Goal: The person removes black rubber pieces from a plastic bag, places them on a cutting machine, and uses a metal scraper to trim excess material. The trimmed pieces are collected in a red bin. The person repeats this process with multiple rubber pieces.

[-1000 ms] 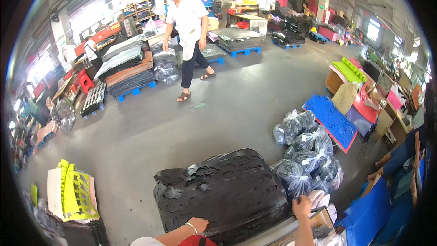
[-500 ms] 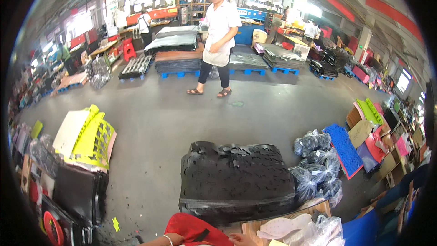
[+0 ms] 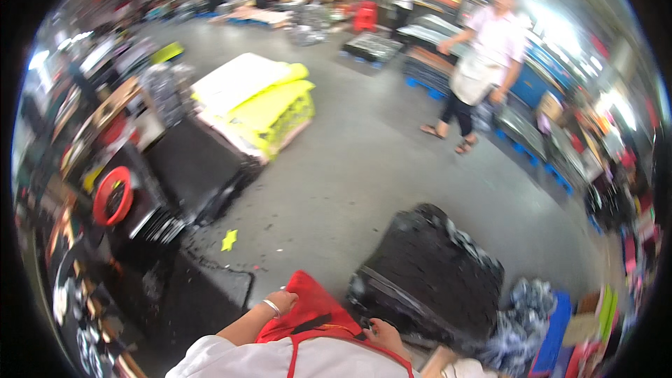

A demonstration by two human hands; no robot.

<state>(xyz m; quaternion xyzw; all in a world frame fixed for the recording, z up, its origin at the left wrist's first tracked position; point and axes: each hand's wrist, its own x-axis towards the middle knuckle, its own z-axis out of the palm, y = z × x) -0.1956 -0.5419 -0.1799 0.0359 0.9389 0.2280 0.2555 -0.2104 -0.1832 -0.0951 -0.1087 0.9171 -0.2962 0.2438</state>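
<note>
My left hand [image 3: 282, 301], with a white band at the wrist, is closed at the left edge of the red apron [image 3: 313, 308] I wear. My right hand [image 3: 382, 333] is by the apron's right side, its fingers curled near a small dark spot. Whatever it may hold is too blurred to name. Just beyond that hand, on the floor, lies a thick stack of black sheets [image 3: 430, 273] with a torn-looking, uneven top.
A stack of bright yellow sheets [image 3: 269, 108] stands ahead to the left, beside black stacked sheets [image 3: 185, 157] and a red basin [image 3: 113, 196]. Clear plastic bags [image 3: 525, 315] bunch at the right. A person [image 3: 483, 63] in an apron is on the floor farther off.
My view has swung left and down, so the black stack now appears farther right. More of my arms and apron show. The other person's arms have shifted, one reaching outward.
</note>
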